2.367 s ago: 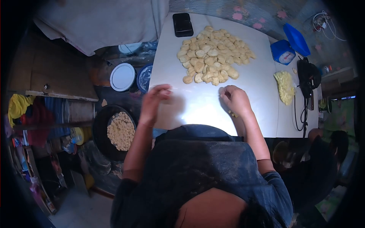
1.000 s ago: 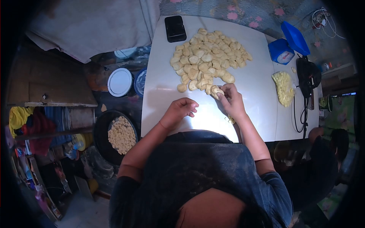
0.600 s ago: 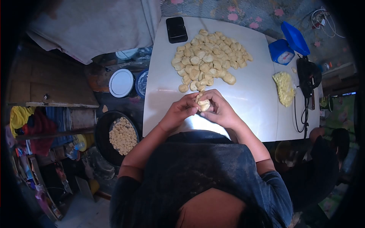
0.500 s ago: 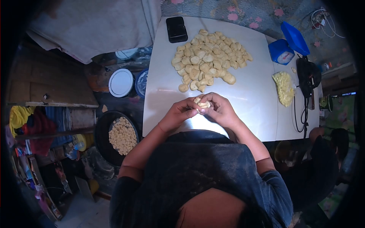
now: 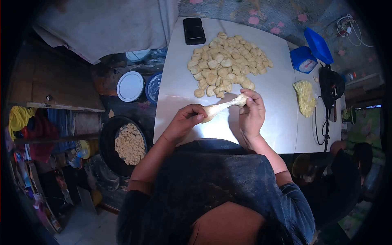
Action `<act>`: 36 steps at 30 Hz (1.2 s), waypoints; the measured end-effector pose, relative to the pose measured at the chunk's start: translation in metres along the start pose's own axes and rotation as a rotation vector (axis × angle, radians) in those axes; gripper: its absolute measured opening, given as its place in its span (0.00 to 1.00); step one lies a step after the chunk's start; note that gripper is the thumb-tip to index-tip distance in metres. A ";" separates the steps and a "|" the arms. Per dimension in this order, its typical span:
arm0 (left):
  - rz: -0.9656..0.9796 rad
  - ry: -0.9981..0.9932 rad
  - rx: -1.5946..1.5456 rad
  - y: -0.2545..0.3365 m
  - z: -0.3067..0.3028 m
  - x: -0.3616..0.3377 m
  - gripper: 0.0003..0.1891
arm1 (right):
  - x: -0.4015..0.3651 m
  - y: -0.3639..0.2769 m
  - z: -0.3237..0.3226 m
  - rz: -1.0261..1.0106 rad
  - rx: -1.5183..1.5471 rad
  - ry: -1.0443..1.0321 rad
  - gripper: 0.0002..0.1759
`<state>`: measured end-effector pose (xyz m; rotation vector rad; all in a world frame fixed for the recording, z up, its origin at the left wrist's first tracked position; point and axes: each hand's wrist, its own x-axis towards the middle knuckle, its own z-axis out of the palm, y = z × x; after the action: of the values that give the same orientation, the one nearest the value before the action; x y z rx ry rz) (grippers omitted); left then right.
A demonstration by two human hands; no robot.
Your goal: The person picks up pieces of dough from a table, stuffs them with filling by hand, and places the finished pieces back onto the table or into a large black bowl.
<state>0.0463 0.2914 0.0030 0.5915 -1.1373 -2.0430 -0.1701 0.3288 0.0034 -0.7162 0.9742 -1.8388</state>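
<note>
A piece of pale dough [image 5: 222, 107] is stretched into a long strip just above the white table [image 5: 269, 122]. My left hand [image 5: 185, 120] pinches its lower left end. My right hand [image 5: 252, 110] pinches its upper right end. Right behind them lies a heap of several small dough pieces [image 5: 226, 63], its near edge touching the area by my right fingers.
A black phone [image 5: 194, 30] lies at the table's far edge. A yellow crumbly lump [image 5: 305, 96], a blue scale [image 5: 304, 59] and black cables [image 5: 328, 85] are at the right. Left of the table, a dark pan of small pieces [image 5: 128, 143] and lidded bowls [image 5: 130, 85] stand on the floor. Another person [image 5: 347, 171] is at lower right.
My right hand took a dough piece from the heap's edge and brought it to my left hand. Both hands then moved apart, pulling the piece into a long strip.
</note>
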 end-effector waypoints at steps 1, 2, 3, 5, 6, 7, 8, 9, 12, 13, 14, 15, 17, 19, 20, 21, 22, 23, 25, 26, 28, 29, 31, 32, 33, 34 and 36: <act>-0.012 0.000 -0.021 0.001 0.001 -0.001 0.05 | 0.002 -0.001 -0.002 0.000 0.000 -0.002 0.12; -0.025 -0.001 -0.042 0.002 0.002 -0.002 0.05 | 0.005 -0.006 0.000 -0.002 0.055 0.060 0.11; -0.023 -0.001 -0.042 0.004 0.004 -0.003 0.05 | 0.008 -0.009 0.000 -0.004 0.111 0.123 0.11; 0.019 0.071 -0.033 0.008 0.008 -0.005 0.04 | 0.015 -0.013 -0.011 -0.011 0.073 0.129 0.15; 0.021 0.070 -0.033 0.011 0.009 -0.006 0.04 | 0.016 -0.019 -0.013 0.066 -0.118 -0.004 0.20; 0.018 0.082 0.007 0.012 0.009 -0.006 0.04 | 0.016 -0.024 -0.012 0.143 -0.309 -0.137 0.24; 0.014 0.093 0.047 0.014 0.009 -0.006 0.04 | 0.013 -0.028 -0.005 0.113 -0.440 -0.269 0.29; 0.014 0.092 0.048 0.014 0.011 -0.007 0.04 | 0.009 -0.023 -0.003 0.088 -0.532 -0.373 0.30; 0.022 0.054 0.164 0.016 0.021 -0.003 0.08 | -0.004 -0.010 0.008 0.142 -0.732 -0.585 0.26; 0.029 0.080 0.225 0.017 0.027 -0.001 0.10 | -0.008 -0.007 0.012 0.252 -0.610 -0.616 0.26; 0.036 0.108 0.285 0.018 0.031 0.000 0.12 | -0.013 -0.009 0.016 0.516 -0.478 -0.547 0.23; 0.037 0.111 0.289 0.018 0.031 0.001 0.12 | -0.016 -0.012 0.021 0.515 -0.475 -0.551 0.23; 0.018 0.177 0.308 0.017 0.029 0.003 0.16 | -0.021 -0.025 0.036 0.131 -0.695 -0.552 0.22; -0.048 0.203 0.239 0.013 0.020 0.004 0.18 | -0.024 -0.026 0.045 0.051 -0.701 -0.581 0.20; -0.115 0.226 0.170 0.013 0.018 0.004 0.21 | -0.025 -0.023 0.048 -0.107 -0.843 -0.650 0.20; -0.120 0.219 0.170 0.013 0.016 0.002 0.21 | -0.025 -0.021 0.049 -0.269 -0.984 -0.714 0.20; -0.159 0.184 -0.083 0.014 0.016 0.001 0.22 | -0.025 -0.018 0.046 -0.279 -1.047 -0.716 0.21; -0.197 0.149 -0.337 0.016 0.018 0.000 0.24 | -0.022 -0.014 0.042 -0.278 -1.050 -0.708 0.21; -0.207 0.103 -0.454 0.021 0.026 0.000 0.26 | -0.013 -0.007 0.032 -0.424 -1.112 -0.690 0.19; -0.197 0.117 -0.237 0.019 0.032 0.001 0.28 | -0.007 -0.004 0.033 -0.475 -1.067 -0.656 0.16; -0.225 0.064 0.119 0.021 0.034 -0.003 0.27 | -0.009 -0.012 0.032 -0.129 -0.994 -0.554 0.14; -0.225 0.064 0.118 0.019 0.032 -0.003 0.27 | -0.009 -0.016 0.033 0.205 -0.901 -0.445 0.14; -0.252 0.058 0.465 0.012 0.026 -0.003 0.13 | -0.004 -0.012 0.020 0.129 -0.921 -0.480 0.14; -0.253 0.059 0.463 0.012 0.022 -0.004 0.13 | 0.000 -0.016 0.018 0.071 -0.841 -0.469 0.14; -0.153 0.080 0.629 0.012 0.018 -0.004 0.09 | 0.004 -0.020 0.018 0.013 -0.761 -0.457 0.14; -0.051 0.100 0.795 0.012 0.013 -0.003 0.08 | 0.011 -0.030 0.017 -0.087 -0.950 -0.444 0.15; 0.111 0.063 0.998 0.010 0.001 -0.002 0.09 | 0.022 -0.047 0.001 0.003 -1.233 -0.413 0.14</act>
<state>0.0509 0.2899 0.0126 1.0083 -2.0759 -1.2376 -0.1994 0.3217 0.0453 -1.7062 1.7637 -0.8348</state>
